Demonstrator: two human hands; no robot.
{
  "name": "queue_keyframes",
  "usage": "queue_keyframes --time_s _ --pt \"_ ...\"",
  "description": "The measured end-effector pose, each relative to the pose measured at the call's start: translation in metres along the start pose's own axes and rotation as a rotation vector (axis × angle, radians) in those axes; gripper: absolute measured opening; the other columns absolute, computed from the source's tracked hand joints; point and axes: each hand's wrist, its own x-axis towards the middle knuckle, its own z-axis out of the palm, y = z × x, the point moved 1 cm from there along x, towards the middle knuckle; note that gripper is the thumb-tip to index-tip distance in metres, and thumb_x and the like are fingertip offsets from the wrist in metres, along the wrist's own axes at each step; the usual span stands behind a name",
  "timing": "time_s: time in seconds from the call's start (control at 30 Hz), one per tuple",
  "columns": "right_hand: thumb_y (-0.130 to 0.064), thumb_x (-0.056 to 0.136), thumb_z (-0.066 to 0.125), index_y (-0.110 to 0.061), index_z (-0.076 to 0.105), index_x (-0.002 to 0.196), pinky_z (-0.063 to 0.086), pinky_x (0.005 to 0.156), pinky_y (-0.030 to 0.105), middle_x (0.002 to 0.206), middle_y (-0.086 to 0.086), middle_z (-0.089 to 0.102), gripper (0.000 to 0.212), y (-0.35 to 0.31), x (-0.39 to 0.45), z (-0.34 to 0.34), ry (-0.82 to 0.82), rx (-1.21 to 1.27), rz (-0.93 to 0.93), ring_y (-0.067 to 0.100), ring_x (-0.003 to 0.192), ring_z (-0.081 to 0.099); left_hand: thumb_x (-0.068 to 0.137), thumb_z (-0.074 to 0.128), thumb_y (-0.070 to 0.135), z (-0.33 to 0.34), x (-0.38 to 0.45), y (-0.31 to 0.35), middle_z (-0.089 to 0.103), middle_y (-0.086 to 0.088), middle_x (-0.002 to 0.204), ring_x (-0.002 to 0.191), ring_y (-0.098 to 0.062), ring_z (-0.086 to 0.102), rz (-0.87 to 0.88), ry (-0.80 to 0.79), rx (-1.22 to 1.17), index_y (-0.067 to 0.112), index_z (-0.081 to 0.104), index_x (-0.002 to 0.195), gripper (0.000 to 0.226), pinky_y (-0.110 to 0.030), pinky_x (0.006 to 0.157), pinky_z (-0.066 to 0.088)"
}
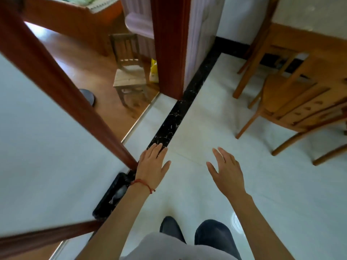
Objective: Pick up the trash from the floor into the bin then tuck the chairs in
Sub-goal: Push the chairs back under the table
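Note:
My left hand (152, 166) hovers over the white tiled floor, fingers spread, holding nothing; a red string circles its wrist. My right hand (226, 169) is beside it, also spread and holding nothing. A black bin (105, 201) with something crumpled and grey inside stands against the wall at lower left, just under my left forearm. A light wooden chair (293, 102) stands pulled out at the right, next to a wooden table (308, 42). A small dark wooden chair (129, 72) stands in the room beyond the doorway. I see no trash on the floor.
A reddish door frame (56, 76) runs diagonally on the left, a second post (169, 45) stands ahead. A black marble strip (174, 119) crosses the floor. A yellow bag (154, 70) leans by the small chair. My dark shoes (214, 235) are at the bottom.

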Motion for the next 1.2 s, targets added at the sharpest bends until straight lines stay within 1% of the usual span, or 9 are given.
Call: queue_keyframes --time_s 0.07,0.2,0.3,0.43,0.63,0.77,0.97,1.07,1.2 --pt "-0.036 0.094 0.046 -0.011 0.038 0.138 0.031 0.106 0.040 0.145 0.011 0.039 0.051 0.028 -0.013 -0.012 0.014 0.004 0.076 0.028 0.132 0.037 0.083 0.039 0.038 0.003 0.013 0.029 0.064 -0.016 0.116 0.111 -0.034 0.058 0.070 0.004 -0.001 0.007 0.062 0.112 0.049 -0.049 0.087 0.048" --pt "-0.035 0.093 0.047 -0.011 0.039 0.137 0.032 0.105 0.040 0.144 0.011 0.040 0.051 0.089 -0.041 -0.037 0.077 0.022 0.213 0.028 0.131 0.038 0.085 0.060 0.029 0.019 0.034 0.097 0.057 -0.018 0.127 0.121 -0.035 0.050 0.207 0.010 -0.002 0.006 0.056 0.121 0.043 -0.050 0.097 0.040" --pt "-0.037 0.094 0.044 -0.012 0.037 0.139 0.030 0.107 0.038 0.146 0.010 0.037 0.051 0.138 -0.058 -0.055 0.086 0.023 0.282 0.026 0.133 0.036 0.090 0.052 0.032 0.036 0.045 0.155 0.051 -0.014 0.134 0.128 -0.032 0.042 0.281 -0.037 0.021 0.009 0.051 0.127 0.044 -0.048 0.104 0.033" --pt "-0.036 0.094 0.046 -0.012 0.038 0.138 0.030 0.106 0.038 0.146 0.010 0.038 0.051 0.204 -0.079 -0.082 0.108 0.035 0.352 0.026 0.132 0.037 0.085 0.033 0.040 0.059 0.055 0.232 0.061 -0.015 0.121 0.115 -0.033 0.055 0.348 -0.101 0.039 0.008 0.060 0.116 0.053 -0.051 0.091 0.045" --pt "-0.035 0.093 0.046 -0.011 0.038 0.138 0.030 0.106 0.038 0.146 0.011 0.037 0.051 0.291 -0.098 -0.119 0.123 0.035 0.427 0.027 0.132 0.036 0.087 0.046 0.036 0.079 0.073 0.327 0.060 -0.017 0.123 0.117 -0.035 0.053 0.422 -0.051 0.047 0.006 0.059 0.118 0.044 -0.050 0.094 0.043" --pt "-0.038 0.094 0.043 -0.012 0.035 0.140 0.028 0.108 0.037 0.148 0.011 0.035 0.053 0.327 -0.095 -0.136 0.131 0.030 0.447 0.026 0.135 0.033 0.087 0.058 0.029 0.084 0.089 0.362 0.053 -0.018 0.131 0.125 -0.036 0.045 0.423 -0.066 0.044 0.006 0.053 0.125 0.045 -0.048 0.102 0.035" --pt "-0.040 0.094 0.041 -0.013 0.034 0.140 0.027 0.109 0.038 0.149 0.010 0.034 0.054 0.363 -0.062 -0.153 0.148 0.037 0.456 0.026 0.136 0.031 0.087 0.047 0.037 0.088 0.135 0.390 0.060 -0.019 0.122 0.115 -0.037 0.054 0.431 -0.071 0.063 0.004 0.060 0.116 0.046 -0.050 0.093 0.044" --pt "-0.039 0.094 0.043 -0.012 0.036 0.139 0.029 0.109 0.038 0.148 0.011 0.035 0.053 0.383 -0.033 -0.162 0.173 0.025 0.461 0.027 0.136 0.033 0.083 0.063 0.027 0.093 0.171 0.406 0.058 -0.021 0.123 0.116 -0.039 0.052 0.439 -0.050 0.037 0.002 0.059 0.116 0.041 -0.051 0.094 0.042" --pt "-0.038 0.092 0.047 -0.011 0.040 0.136 0.033 0.106 0.041 0.144 0.013 0.041 0.052 0.408 0.016 -0.174 0.197 0.015 0.466 0.029 0.132 0.038 0.084 0.063 0.025 0.099 0.231 0.425 0.055 -0.021 0.127 0.121 -0.039 0.048 0.457 -0.042 0.029 0.002 0.057 0.118 0.042 -0.049 0.098 0.039"
